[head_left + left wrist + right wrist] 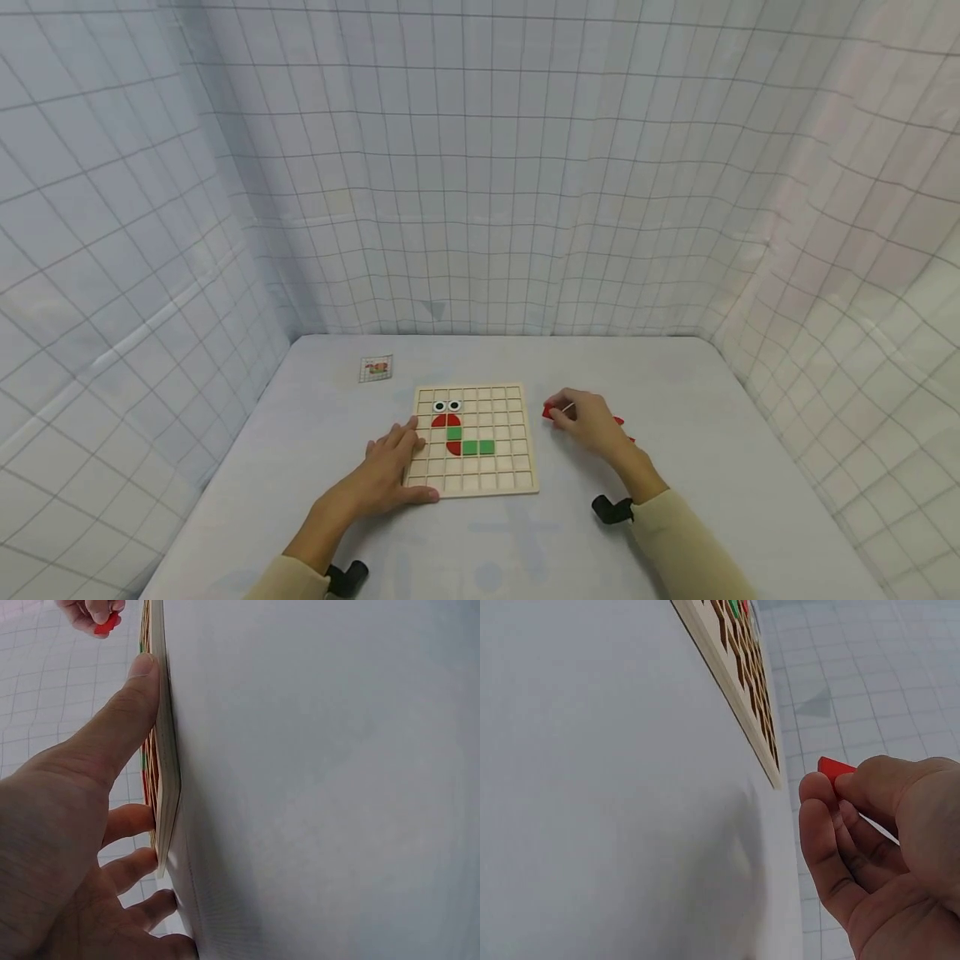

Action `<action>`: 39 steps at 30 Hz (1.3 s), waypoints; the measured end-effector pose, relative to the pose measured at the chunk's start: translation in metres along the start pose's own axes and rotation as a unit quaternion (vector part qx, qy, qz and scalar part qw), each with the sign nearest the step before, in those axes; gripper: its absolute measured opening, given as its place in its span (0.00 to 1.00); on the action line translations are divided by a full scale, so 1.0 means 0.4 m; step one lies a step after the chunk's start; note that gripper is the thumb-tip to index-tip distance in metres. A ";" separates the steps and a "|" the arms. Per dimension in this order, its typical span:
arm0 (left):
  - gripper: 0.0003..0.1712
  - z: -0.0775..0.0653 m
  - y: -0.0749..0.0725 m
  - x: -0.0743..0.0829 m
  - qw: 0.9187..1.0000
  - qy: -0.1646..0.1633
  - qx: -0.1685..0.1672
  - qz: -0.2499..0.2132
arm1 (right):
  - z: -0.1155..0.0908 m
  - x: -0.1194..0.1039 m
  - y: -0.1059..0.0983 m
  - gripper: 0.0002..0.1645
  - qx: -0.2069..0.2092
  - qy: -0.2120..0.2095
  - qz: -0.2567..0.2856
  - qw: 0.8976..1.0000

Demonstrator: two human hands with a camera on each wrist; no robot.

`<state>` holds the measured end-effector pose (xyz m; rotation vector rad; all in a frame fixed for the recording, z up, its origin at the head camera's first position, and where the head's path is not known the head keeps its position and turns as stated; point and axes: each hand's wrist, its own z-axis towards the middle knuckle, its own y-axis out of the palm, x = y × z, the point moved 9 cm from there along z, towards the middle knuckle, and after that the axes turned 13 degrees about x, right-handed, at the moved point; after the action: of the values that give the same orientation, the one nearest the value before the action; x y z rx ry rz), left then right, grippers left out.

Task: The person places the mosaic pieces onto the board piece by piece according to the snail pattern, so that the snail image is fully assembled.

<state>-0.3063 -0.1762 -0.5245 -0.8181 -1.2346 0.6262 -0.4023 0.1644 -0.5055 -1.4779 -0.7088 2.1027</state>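
A wooden grid board (510, 467) lies flat on the table, with two eye tiles (447, 406), several red rounded tiles (453, 448) and several green square tiles (487, 447) set in its cells. My left hand (390, 471) rests on the board's left edge, thumb at the near corner and fingers spread along the side. Right of the board, my right hand (588, 421) pinches a red tile (835, 766) between thumb and fingertips, raised off the table. The fingers hide part of that tile, so its full shape cannot be told.
More red pieces (619, 421) lie on the table just beyond my right hand, partly hidden by it. A small picture card (376, 368) lies at the back left. White grid-patterned curtains (465, 167) enclose the table at the back and sides.
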 end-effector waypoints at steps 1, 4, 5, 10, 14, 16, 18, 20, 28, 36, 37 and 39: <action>0.48 0.000 0.000 -0.001 1.000 0.000 0.000 0.000 | -0.004 -0.008 0.008 0.09 -0.006 0.001 0.002 1.000; 0.48 0.001 0.000 -0.003 1.000 0.001 0.000 0.000 | -0.015 -0.033 0.031 0.08 -0.017 -0.001 0.005 1.000; 0.48 0.001 0.000 -0.003 1.000 0.001 0.000 -0.001 | -0.018 -0.042 0.039 0.08 -0.021 -0.004 0.003 1.000; 0.48 0.001 0.005 -0.005 1.000 0.001 -0.002 -0.002 | -0.034 -0.082 0.078 0.05 -0.045 -0.028 0.003 0.999; 0.48 -0.001 0.007 -0.007 1.000 -0.003 -0.005 -0.007 | -0.042 -0.108 0.104 0.04 -0.064 -0.038 0.018 0.997; 0.48 0.000 0.007 -0.007 1.000 -0.003 -0.005 -0.007 | -0.044 -0.119 0.113 0.04 -0.069 -0.046 0.024 0.996; 0.48 0.000 0.005 -0.006 1.000 -0.002 -0.003 -0.008 | -0.045 -0.128 0.122 0.04 -0.076 -0.049 0.025 0.996; 0.47 0.001 0.005 -0.005 1.000 -0.001 -0.002 -0.007 | -0.045 -0.135 0.132 0.04 -0.082 -0.051 0.021 0.995; 0.48 0.002 0.003 -0.001 1.000 -0.001 -0.001 -0.008 | -0.044 -0.141 0.157 0.07 -0.088 -0.052 0.014 0.995; 0.48 0.004 0.001 0.002 1.000 -0.002 -0.002 -0.005 | -0.043 -0.142 0.163 0.05 -0.087 -0.043 0.014 0.995; 0.48 0.003 0.001 0.001 1.000 -0.002 -0.001 -0.005 | -0.042 -0.143 0.165 0.04 -0.088 -0.042 0.012 0.995; 0.48 0.002 0.002 -0.001 1.000 -0.003 0.000 -0.004 | -0.042 -0.146 0.168 0.04 -0.090 -0.043 0.008 0.995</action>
<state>-0.3070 -0.1759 -0.5253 -0.8117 -1.2423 0.6224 -0.3737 0.0788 -0.5130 -1.4972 -0.9431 2.1740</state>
